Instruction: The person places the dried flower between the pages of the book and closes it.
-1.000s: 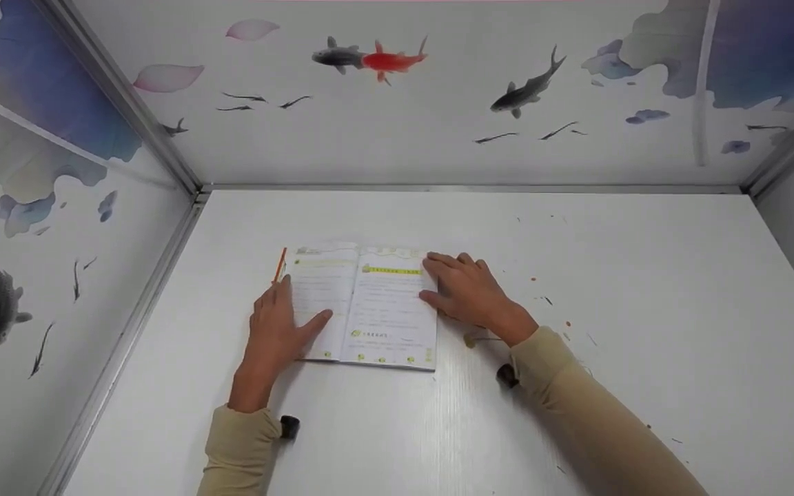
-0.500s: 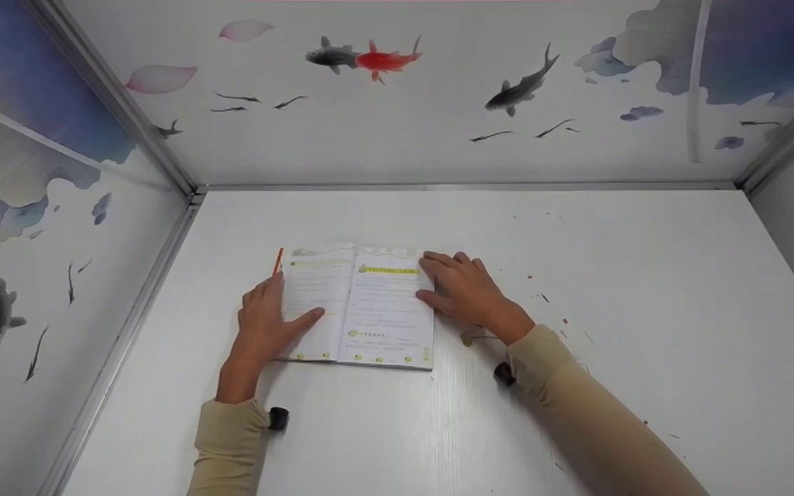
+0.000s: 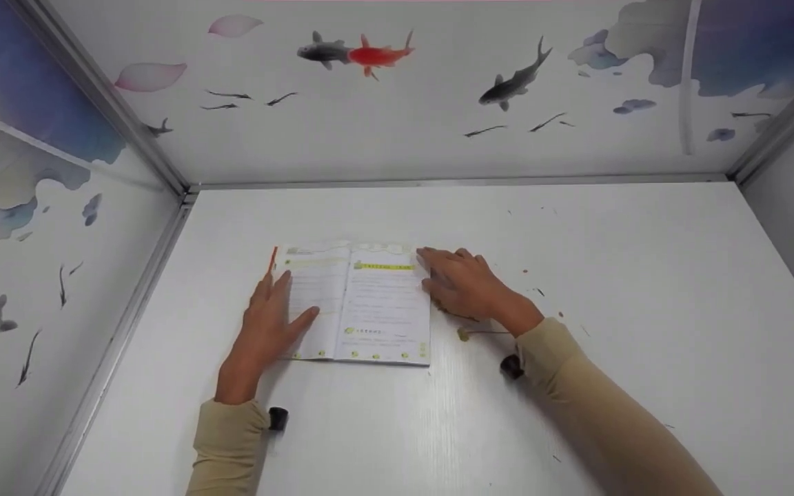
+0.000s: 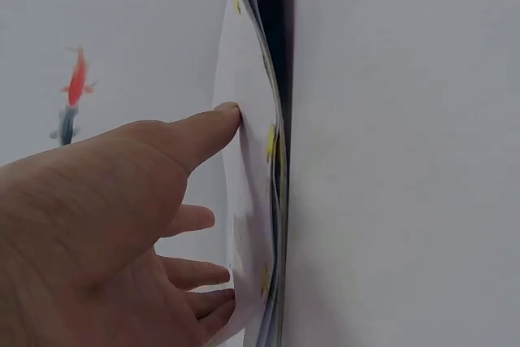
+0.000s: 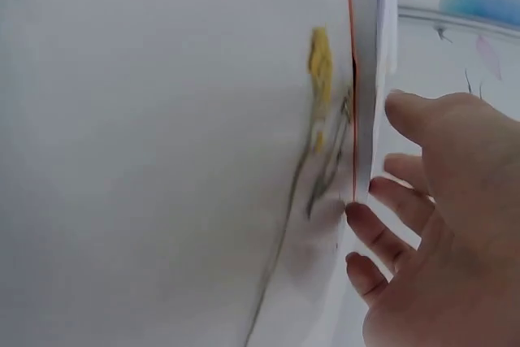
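Observation:
A book (image 3: 383, 300) lies open on the white table, with printed text and yellow-green marks on its pages. My left hand (image 3: 266, 327) rests on the left page, fingers at the outer edge and thumb stretched toward the spine. In the left wrist view, that thumb touches the slightly lifted, curved page (image 4: 252, 168). At the book's right edge is my right hand (image 3: 469, 286), its fingertips near the upper corner. The right wrist view shows its relaxed fingers right beside the orange-lined book edge (image 5: 363, 119). Neither hand grips anything.
Just right of the book lies a dried yellow flower (image 3: 464, 335) on a thin stem, with another dark stem (image 5: 329, 164) beside it. Small plant scraps (image 3: 540, 292) are scattered on the right side. Walls printed with fish (image 3: 514, 86) border the table (image 3: 617, 275).
My left hand has slid left toward the page's outer edge, then slightly back. The right thumb has drawn off the right page to its edge. The whole view has shifted slightly.

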Motion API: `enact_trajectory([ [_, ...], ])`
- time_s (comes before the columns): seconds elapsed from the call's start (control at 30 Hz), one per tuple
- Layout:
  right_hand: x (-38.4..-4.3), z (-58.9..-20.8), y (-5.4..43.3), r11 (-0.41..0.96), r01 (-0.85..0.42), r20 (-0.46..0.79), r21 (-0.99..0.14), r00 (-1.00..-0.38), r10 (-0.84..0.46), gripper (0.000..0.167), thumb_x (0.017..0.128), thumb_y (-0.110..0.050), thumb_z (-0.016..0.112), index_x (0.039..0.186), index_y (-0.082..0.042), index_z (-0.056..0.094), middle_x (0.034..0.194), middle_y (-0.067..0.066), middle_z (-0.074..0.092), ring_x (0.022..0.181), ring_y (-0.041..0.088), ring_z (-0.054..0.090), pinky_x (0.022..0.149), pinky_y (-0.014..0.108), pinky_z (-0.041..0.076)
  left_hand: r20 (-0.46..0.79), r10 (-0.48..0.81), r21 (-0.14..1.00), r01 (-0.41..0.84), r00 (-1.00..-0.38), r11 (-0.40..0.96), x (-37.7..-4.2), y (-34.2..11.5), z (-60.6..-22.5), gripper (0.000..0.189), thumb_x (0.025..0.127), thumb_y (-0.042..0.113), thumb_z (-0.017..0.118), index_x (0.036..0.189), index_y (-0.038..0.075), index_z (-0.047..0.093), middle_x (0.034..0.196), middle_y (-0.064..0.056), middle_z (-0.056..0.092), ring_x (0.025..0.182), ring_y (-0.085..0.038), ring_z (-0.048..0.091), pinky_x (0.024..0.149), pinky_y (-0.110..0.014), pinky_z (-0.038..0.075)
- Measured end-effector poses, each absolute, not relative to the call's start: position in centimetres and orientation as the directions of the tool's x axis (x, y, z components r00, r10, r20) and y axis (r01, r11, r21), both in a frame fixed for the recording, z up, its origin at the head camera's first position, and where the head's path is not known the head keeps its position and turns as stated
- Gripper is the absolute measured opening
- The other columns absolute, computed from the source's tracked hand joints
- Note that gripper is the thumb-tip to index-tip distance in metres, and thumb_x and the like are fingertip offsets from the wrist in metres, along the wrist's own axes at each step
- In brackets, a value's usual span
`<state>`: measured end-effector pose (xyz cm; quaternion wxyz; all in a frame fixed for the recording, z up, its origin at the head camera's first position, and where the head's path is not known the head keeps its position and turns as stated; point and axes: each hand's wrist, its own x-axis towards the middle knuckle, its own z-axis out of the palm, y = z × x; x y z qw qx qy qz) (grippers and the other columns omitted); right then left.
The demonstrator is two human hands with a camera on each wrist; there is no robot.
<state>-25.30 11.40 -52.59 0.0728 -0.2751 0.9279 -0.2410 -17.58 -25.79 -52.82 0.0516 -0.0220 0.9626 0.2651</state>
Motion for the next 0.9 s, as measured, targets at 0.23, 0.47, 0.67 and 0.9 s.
enact_trajectory([
  [0.23,-25.1,-51.8,14.5,0.711,-0.469,0.083,-0.525,-0.859,-0.505,0.044,0.110,-0.019,0.063,0.154,-0.015,0.062,0.142,0.007,0.073,0.115,0.030,0.066,0.094,0.048,0.042,-0.125,0.004,0.499,-0.060,-0.992,0.865,-17.6,-26.2,-52.8,0.093,0.106,0.043,0.069,0.171,-0.001,0.020,0.177,-0.033,0.014,0.166,-0.051,0.012,0.132,-0.069,0.019],
  [0.47,-23.3,-51.2,16.5,0.745,-0.461,0.090,-0.482,-0.872,-0.481,0.021,0.103,-0.021,0.074,0.119,-0.012,0.082,0.110,0.003,0.081,0.102,0.025,0.068,0.091,0.047,0.045,-0.110,0.005,0.504,-0.051,-0.994,0.862,-17.6,-26.2,-53.0,0.093,0.106,0.046,0.068,0.171,0.000,0.020,0.178,-0.030,0.018,0.167,-0.048,0.012,0.132,-0.069,0.017],
  [0.67,-21.4,-51.5,16.9,0.787,-0.437,0.021,-0.436,-0.879,-0.477,0.019,0.093,-0.035,0.086,0.097,-0.017,0.082,0.092,-0.005,0.076,0.096,0.020,0.065,0.096,0.051,0.047,-0.103,0.000,0.502,-0.053,-0.995,0.863,-17.4,-26.3,-53.2,0.091,0.106,0.046,0.069,0.171,0.001,0.024,0.178,-0.028,0.019,0.168,-0.047,0.013,0.132,-0.068,0.018],
  [0.9,-20.3,-51.6,17.1,0.816,-0.426,0.039,-0.391,-0.893,-0.448,0.018,0.089,-0.030,0.090,0.092,-0.014,0.082,0.088,-0.001,0.076,0.094,0.025,0.067,0.111,0.075,0.043,-0.070,0.004,0.510,-0.032,-0.998,0.859,-17.5,-26.5,-53.4,0.091,0.104,0.046,0.072,0.170,0.002,0.027,0.176,-0.027,0.026,0.166,-0.047,0.018,0.132,-0.067,0.021],
])
